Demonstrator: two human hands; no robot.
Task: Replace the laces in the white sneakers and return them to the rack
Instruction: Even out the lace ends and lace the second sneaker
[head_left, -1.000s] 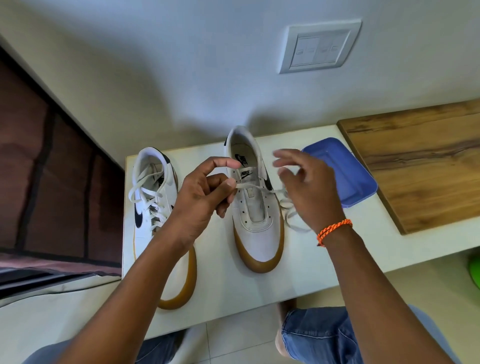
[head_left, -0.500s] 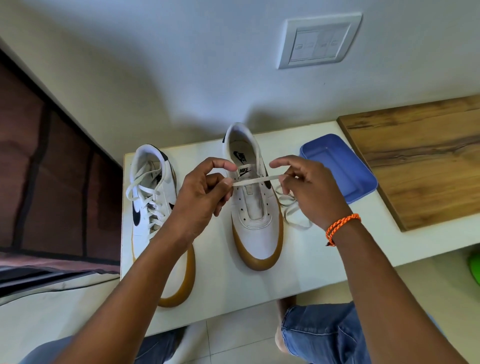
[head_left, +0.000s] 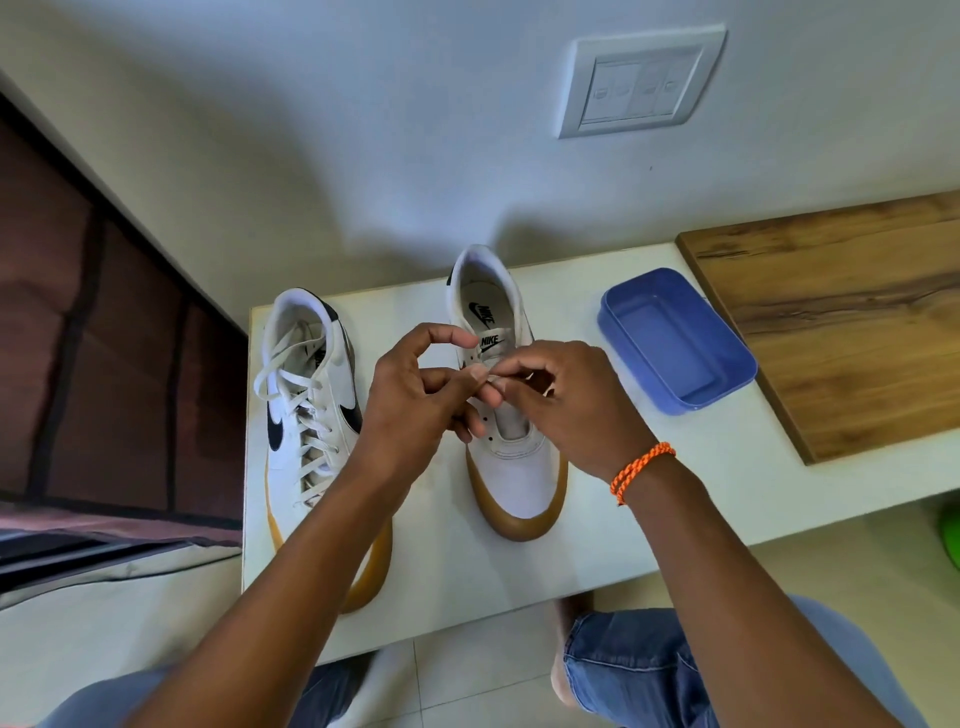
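- The white worktop carries both sneakers, side by side with the toes toward the person. No rack is in view, so I judge the return to the rack is not yet begun.
- The left sneaker is laced through its eyelets, with the loose ends lying over the opening near the heel. Whether these are the new laces or the old ones, I cannot tell. If they are new, this shoe is finished except perhaps for tying.
- The right sneaker has bare eyelets in the part that is visible, and the tongue lies open. I judge this shoe is only at the start of its lacing, so about half of the lacing work is left, and then the carrying of both shoes to the rack.
- A blue tray stands on the worktop just beside the right sneaker, and a wooden board lies beyond it. Nothing is seen inside the tray.
- The left hand is above the right sneaker with the fingers curled. Thumb and finger pinch the lace, which shows only as a short pale piece between the two hands.
- The right hand, with an orange band at the wrist, is also curled and pinches the same lace from the other side. The fingertips of both hands nearly touch, over the middle eyelets.
- The rest of the lace is hidden behind the hands, so I cannot say if any of it already passes through an eyelet.
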